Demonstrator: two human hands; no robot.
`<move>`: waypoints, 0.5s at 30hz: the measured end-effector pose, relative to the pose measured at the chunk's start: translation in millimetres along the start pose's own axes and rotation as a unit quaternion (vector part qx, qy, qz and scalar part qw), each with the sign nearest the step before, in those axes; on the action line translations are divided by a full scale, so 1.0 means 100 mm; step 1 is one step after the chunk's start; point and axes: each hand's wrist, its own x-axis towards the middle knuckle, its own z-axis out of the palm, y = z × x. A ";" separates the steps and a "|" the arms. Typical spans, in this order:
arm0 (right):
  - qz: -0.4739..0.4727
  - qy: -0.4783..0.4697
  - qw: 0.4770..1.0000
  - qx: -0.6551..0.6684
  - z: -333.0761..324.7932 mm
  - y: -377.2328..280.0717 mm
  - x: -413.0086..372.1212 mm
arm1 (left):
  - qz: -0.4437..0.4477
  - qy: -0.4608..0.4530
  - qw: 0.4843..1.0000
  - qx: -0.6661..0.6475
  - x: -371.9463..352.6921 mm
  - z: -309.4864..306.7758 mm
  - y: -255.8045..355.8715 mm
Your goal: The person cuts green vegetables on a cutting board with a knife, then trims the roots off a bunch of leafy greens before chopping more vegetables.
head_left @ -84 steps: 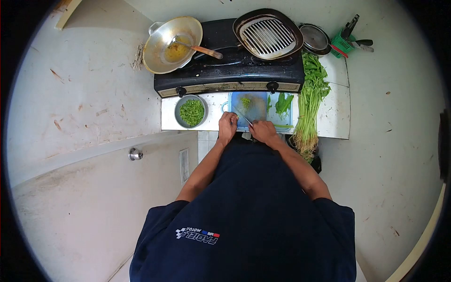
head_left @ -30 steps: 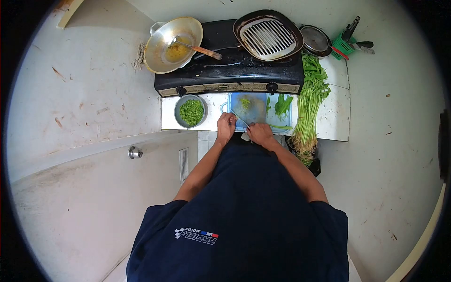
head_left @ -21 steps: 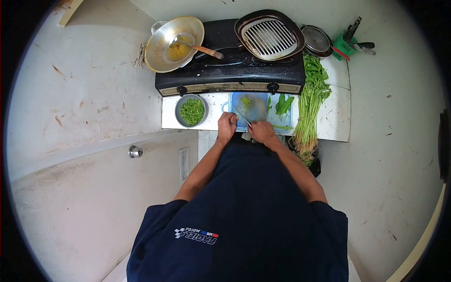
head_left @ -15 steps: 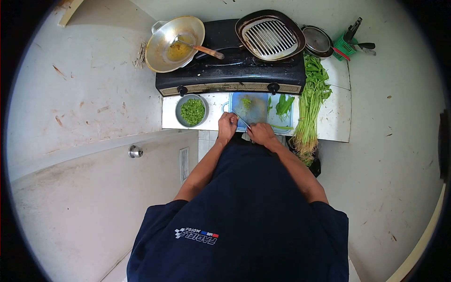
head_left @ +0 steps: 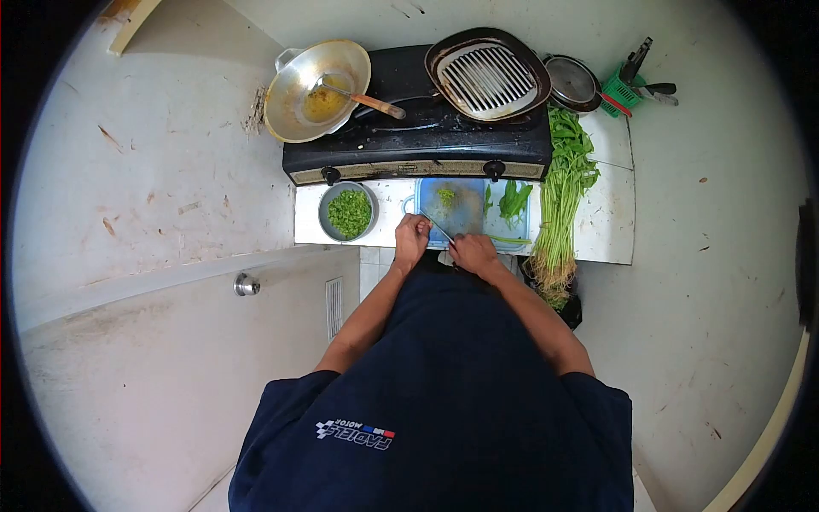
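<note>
My right hand (head_left: pixel 474 253) is closed round the handle end of a knife (head_left: pixel 438 229), whose blade slants up and left across the front of the blue cutting board (head_left: pixel 519 224). My left hand (head_left: pixel 412 239) is closed beside the blade, with its fingertips pinched together; what they hold is too small to make out. A green stalk (head_left: pixel 510 240) extends rightward from my right hand along the board's front. Chopped greens (head_left: pixel 445 198) form a small pile near the board's back, and loose leaves (head_left: pixel 514 201) lie at its right.
Left of the board is a grey bowl (head_left: pixel 322 210) of chopped greens. Behind, a black stove (head_left: pixel 392 154) carries a wok (head_left: pixel 286 111) with a ladle (head_left: pixel 380 106) and a grill pan (head_left: pixel 531 66). Rooted greens (head_left: pixel 559 200), a round pan (head_left: pixel 573 84) and a green basket (head_left: pixel 616 90) stand right.
The stove, board and bowl appear slightly lower in the view. Both hands keep nearly the same pose at the board's front edge, with the knife between them.
</note>
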 end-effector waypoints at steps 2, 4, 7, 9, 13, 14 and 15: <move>-0.004 -0.004 1.000 0.002 -0.04 -0.02 -0.01 | 0.008 -0.004 1.000 0.005 -0.01 -0.02 0.02; -0.008 -0.006 1.000 -0.002 -0.03 -0.03 0.02 | 0.018 -0.004 1.000 0.017 -0.01 -0.03 0.02; -0.011 0.004 1.000 -0.011 0.00 -0.04 0.09 | 0.031 -0.015 0.999 0.030 0.00 -0.04 0.00; -0.017 0.024 1.000 -0.004 0.04 -0.05 0.14 | 0.023 -0.025 0.999 0.020 -0.01 -0.02 0.00; -0.008 0.027 1.000 -0.011 0.11 -0.04 0.18 | 0.035 -0.017 0.998 0.039 -0.03 -0.03 -0.01; -0.008 0.027 0.999 -0.014 0.12 -0.03 0.16 | 0.039 -0.016 0.998 0.039 -0.04 -0.02 -0.03; -0.008 0.028 0.999 -0.018 0.10 -0.02 0.14 | 0.044 -0.014 0.998 0.039 -0.04 -0.03 -0.03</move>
